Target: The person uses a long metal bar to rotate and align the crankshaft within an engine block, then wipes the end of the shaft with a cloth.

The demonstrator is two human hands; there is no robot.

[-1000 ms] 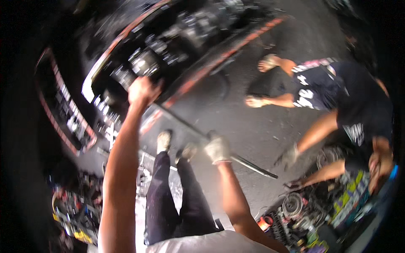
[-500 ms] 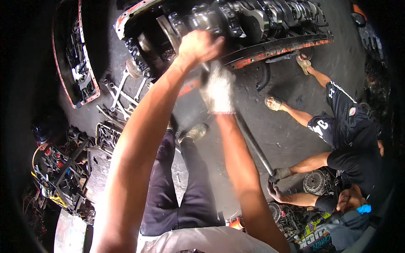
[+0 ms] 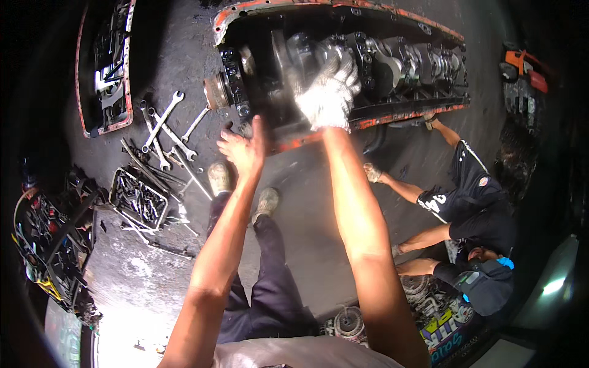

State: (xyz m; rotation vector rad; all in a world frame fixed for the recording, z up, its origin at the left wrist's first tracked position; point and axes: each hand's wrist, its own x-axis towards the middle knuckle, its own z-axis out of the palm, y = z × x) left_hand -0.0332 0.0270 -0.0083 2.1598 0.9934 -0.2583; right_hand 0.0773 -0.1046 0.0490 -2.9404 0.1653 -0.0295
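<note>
My gloved right hand (image 3: 328, 92) is over the crankshaft (image 3: 389, 64) in an engine block (image 3: 340, 13) with a red-flecked rim; its blurred fingers hide whatever they touch. My bare left hand (image 3: 244, 150) is open, fingers spread, just below the near rim and left of my right hand. Left of it, several wrenches (image 3: 162, 126) lie on the dark floor. The metal bar from earlier cannot be made out; my right forearm may hide it.
A long red-rimmed pan (image 3: 127, 80) holds parts at upper left. A tool tray (image 3: 138, 199) and cluttered heap (image 3: 52, 239) lie lower left. A co-worker (image 3: 478, 227) in black reclines at right beside piled parts (image 3: 350, 322). An orange machine (image 3: 527, 70) stands upper right.
My left hand has released the bar and moved down, fingers spread. My gloved right hand has moved up onto the engine block, which appears further right and lower in view.
</note>
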